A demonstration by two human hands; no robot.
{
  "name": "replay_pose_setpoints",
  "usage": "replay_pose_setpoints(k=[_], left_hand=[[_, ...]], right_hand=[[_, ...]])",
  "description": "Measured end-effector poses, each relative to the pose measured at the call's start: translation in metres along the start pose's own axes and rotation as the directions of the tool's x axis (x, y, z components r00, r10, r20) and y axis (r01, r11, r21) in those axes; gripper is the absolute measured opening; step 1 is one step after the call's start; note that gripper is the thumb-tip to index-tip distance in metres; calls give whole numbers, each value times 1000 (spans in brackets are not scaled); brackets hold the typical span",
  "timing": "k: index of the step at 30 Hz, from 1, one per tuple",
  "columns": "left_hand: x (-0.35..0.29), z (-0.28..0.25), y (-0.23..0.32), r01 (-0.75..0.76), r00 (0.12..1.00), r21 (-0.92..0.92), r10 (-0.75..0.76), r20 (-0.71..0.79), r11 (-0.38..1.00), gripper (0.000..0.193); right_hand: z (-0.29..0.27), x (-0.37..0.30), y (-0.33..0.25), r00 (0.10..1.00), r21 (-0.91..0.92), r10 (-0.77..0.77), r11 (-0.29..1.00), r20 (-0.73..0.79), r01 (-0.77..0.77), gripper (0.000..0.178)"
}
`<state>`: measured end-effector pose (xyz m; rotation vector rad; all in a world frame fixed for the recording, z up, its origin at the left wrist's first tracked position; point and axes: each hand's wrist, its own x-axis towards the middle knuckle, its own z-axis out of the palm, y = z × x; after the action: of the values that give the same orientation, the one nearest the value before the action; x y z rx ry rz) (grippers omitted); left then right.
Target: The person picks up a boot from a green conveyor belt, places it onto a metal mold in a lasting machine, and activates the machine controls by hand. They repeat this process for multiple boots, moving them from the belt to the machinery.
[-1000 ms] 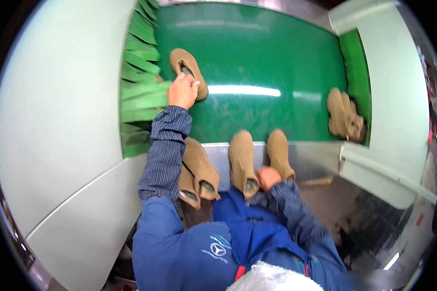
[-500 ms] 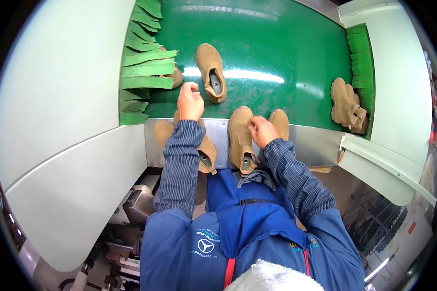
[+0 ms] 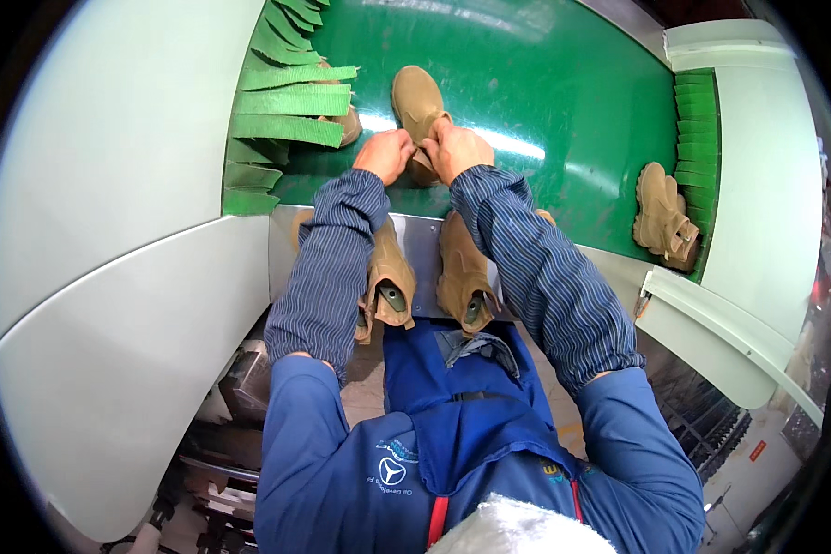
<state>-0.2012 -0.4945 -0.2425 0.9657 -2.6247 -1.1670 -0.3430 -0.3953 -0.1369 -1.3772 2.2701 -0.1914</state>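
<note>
A tan ankle boot [image 3: 415, 92] lies on the green belt, toe pointing away from me. My right hand [image 3: 460, 150] pinches the right side of its collar, thumb and fingers closed on it. At the boot's left side, my left hand [image 3: 387, 155] is closed, fingertips curled against the collar edge. Both hands partly hide the boot opening. Below my hands, a tan boot [image 3: 392, 282] and another tan boot [image 3: 464, 277] rest on the metal ledge, openings toward me. More tan boots there are mostly hidden by my forearms.
A green belt [image 3: 545, 102] runs between two pale housings. Green strip curtains hang at the left [image 3: 291, 129] and right [image 3: 697, 138] openings. A boot [image 3: 349, 125] shows behind the left strips; tan boots [image 3: 657, 212] stand by the right ones. A metal ledge [image 3: 425, 235] edges the belt.
Both hands have moved to the boot on the belt, the right one forward and leftward from the ledge boots. The right hand has taken hold of its collar.
</note>
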Motion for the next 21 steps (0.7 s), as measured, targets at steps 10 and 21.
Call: replay_pose_setpoints(k=[10, 21], left_hand=[[-10, -45, -7, 300, 952, 170, -305, 3, 938, 33], [-282, -43, 145, 454, 690, -233, -505, -518, 860, 54]], right_hand=[[9, 16, -12, 963, 170, 57, 985, -263, -12, 37], [-27, 69, -44, 950, 458, -21, 872, -312, 170, 27]])
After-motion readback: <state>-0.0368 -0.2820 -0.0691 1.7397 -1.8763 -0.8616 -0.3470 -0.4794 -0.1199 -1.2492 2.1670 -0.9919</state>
